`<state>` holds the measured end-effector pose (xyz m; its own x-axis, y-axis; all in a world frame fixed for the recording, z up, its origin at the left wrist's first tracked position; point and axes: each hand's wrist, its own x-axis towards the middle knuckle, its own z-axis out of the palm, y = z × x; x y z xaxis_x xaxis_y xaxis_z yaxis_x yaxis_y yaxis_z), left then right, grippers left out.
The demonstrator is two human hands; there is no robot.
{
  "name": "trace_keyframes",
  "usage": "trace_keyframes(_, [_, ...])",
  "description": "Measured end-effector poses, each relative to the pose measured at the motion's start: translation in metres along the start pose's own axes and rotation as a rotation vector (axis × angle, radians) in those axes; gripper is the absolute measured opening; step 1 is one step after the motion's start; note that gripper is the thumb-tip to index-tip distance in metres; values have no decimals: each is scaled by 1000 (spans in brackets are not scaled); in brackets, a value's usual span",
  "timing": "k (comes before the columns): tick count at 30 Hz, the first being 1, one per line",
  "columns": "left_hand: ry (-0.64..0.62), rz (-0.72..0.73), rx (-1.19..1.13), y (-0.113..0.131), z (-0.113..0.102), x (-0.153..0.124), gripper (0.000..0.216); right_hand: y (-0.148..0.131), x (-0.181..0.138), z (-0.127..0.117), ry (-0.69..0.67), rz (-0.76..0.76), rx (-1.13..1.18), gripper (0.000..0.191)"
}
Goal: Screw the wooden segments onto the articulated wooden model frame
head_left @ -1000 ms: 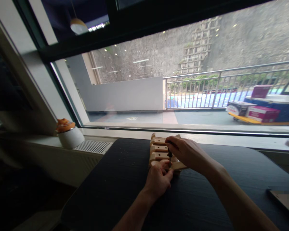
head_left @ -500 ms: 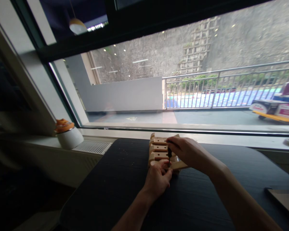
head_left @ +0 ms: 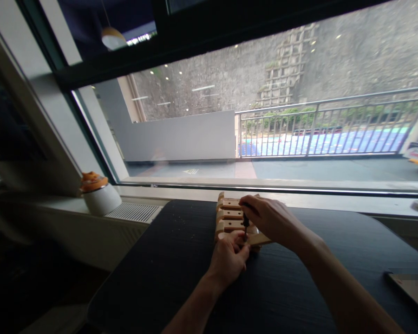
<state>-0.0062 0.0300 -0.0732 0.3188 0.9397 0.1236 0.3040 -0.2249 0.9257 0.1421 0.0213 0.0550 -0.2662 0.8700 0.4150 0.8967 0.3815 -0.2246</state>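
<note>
A light wooden slatted piece (head_left: 230,214) with small dark holes in its slats lies on the dark table. My right hand (head_left: 264,213) is closed around the handle of a black screwdriver (head_left: 245,221), which stands nearly upright with its tip pointing down at the nearest slat. Low on the wooden piece, my left hand (head_left: 228,260) grips its near edge, fingers close around the screwdriver's tip. Whether a screw sits under the tip is hidden by those fingers.
The black table (head_left: 181,264) reaches to the window sill. A white pot with an orange top (head_left: 99,197) stands on the sill at left, beside a vent grille (head_left: 134,212). A dark-edged flat object (head_left: 409,292) lies at the table's right.
My right hand has shifted very slightly on the screwdriver; my left hand holds its place. Outside the window, the loaded cart has moved right, mostly out of view.
</note>
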Motion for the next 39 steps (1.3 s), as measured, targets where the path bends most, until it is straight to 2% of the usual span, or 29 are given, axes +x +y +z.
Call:
trace_keyframes(4, [-7, 8, -17, 0, 0, 0, 30, -3, -1, -1, -25, -58, 72, 31])
trace_keyframes(11, [-5, 13, -24, 0, 0, 0, 30, 2, -1, 1, -15, -64, 108, 30])
trace_keyframes(19, [-1, 8, -15, 1, 0, -1, 32, 10, 1, 2, -2, -2, 89, 26])
trace_keyframes(24, [7, 2, -2, 0, 0, -1, 31, 5, 1, 2, 8, 33, -8, 24])
trace_keyframes(27, [7, 6, -10, 0, 0, 0, 30, 0, 0, 1, 3, 4, -14, 26])
trace_keyframes(32, [-10, 9, -38, 5, -1, -1, 28, -7, -3, -3, -54, -87, 108, 29])
trace_keyframes(39, [-11, 4, -51, 3, 0, -1, 30, -2, -3, -3, -27, -61, 121, 29])
